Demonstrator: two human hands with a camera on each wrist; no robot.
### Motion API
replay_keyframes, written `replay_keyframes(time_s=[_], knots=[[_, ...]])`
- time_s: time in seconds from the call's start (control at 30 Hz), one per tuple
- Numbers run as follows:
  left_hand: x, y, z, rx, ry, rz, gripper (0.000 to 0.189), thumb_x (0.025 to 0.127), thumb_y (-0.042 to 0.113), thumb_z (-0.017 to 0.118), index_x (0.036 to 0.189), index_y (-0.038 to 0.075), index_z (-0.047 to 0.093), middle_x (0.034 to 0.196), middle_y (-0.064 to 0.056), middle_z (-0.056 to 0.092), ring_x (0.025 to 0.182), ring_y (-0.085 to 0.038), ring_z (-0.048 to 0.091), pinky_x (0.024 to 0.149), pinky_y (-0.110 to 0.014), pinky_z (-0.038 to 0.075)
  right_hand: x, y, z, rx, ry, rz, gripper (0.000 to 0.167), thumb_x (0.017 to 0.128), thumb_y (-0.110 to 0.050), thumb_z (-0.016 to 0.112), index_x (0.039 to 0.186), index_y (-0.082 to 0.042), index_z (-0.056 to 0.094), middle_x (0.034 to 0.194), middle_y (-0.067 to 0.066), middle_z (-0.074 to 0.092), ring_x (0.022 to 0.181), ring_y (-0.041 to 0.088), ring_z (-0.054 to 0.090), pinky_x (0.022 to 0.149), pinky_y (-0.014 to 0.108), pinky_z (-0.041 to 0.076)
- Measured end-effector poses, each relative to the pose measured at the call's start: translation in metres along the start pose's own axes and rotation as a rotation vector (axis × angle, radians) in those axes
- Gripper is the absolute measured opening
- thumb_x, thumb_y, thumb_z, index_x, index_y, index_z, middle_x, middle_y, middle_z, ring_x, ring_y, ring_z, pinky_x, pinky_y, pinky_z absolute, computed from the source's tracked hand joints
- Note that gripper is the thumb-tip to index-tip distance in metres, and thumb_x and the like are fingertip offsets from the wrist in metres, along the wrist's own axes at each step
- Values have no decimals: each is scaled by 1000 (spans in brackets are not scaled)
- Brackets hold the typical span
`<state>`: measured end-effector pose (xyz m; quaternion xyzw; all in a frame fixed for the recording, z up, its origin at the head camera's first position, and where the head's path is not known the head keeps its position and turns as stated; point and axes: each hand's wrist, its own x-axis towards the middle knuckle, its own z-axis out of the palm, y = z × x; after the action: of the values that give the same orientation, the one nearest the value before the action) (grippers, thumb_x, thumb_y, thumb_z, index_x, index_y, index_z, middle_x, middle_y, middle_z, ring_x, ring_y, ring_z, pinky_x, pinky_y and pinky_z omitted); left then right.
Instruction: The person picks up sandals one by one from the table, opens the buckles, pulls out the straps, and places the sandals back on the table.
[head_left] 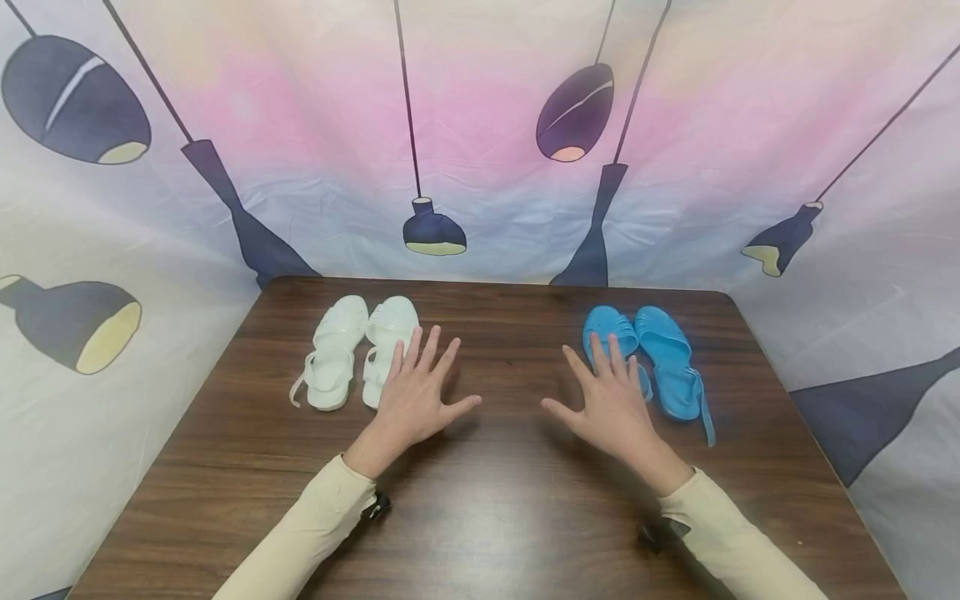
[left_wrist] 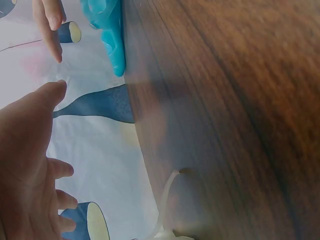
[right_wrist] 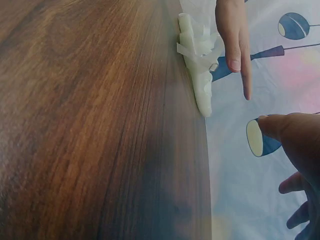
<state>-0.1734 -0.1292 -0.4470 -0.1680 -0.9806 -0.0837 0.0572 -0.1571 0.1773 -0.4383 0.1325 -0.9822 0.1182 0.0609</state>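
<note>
I saw the left hand [head_left: 415,400] and right hand [head_left: 615,408] spread, empty — white sandals [head_left: 339,335] and blue sandals [head_left: 663,340] looked light, bendy, slick — best gripped mid-length.

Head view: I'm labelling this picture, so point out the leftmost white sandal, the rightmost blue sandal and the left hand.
Leftmost white sandal [head_left: 337,342], head view: midway between toe and heel.
Rightmost blue sandal [head_left: 669,353], head view: midway between toe and heel.
Left hand [head_left: 415,397], head view: back of the hand.

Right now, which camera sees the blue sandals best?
The head view: it shows both blue sandals, one partly behind the right fingers. The left wrist view catches only part; the right wrist view, none.
</note>
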Motion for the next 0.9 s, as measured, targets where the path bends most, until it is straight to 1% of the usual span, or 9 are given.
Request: replay_keyframes(time_s=[0.2,0.4,0.5,0.6,0.7,0.77,0.9], knots=[[-4,-3,1,6,-23,-14,101,89,81,49,163,16,27,170,-16,14,157,-37,0,125,-57,3,0,-1,2,15,-5,-10,94,87,-77,58,159,-20,37,168,23,17,155,47,6,115,76,14],[-7,-8,-1,2,-19,-22,101,88,81,50,163,16,27,169,-17,15,157,-38,2,125,-58,5,2,-1,1,31,-14,-13,95,87,-77,59,160,-20,35,169,22,15,155,47,5,115,76,13],[-9,-12,-3,-5,-20,-34,100,88,82,48,162,18,28,170,-16,16,157,-38,3,125,-58,5,3,-2,1,38,-19,-14,95,87,-76,59,160,-20,35,168,23,16,155,47,6,116,75,14],[-12,-19,-6,-5,-11,-45,99,87,82,48,162,20,29,169,-15,18,157,-38,6,124,-60,10,6,-5,1,35,-27,-17,95,87,-77,58,160,-20,35,168,23,17,155,46,5,117,73,15],[-13,-27,-11,-7,4,-42,97,89,80,49,162,19,31,169,-16,21,156,-40,12,123,-61,14,10,-10,-1,30,-28,-28,95,87,-78,57,160,-21,36,168,22,19,155,46,6,117,71,17],[-14,-33,-15,-8,21,-29,96,90,78,50,161,17,33,168,-17,23,155,-42,16,122,-62,18,14,-14,-1,29,-24,-41,94,88,-78,56,159,-20,36,167,22,20,155,46,9,117,71,19],[-15,-49,-24,-13,35,4,91,93,73,52,158,11,37,166,-20,26,153,-44,21,121,-61,22,21,-23,-1,72,-29,-66,93,88,-76,57,159,-19,38,167,22,22,155,45,11,117,70,21]])
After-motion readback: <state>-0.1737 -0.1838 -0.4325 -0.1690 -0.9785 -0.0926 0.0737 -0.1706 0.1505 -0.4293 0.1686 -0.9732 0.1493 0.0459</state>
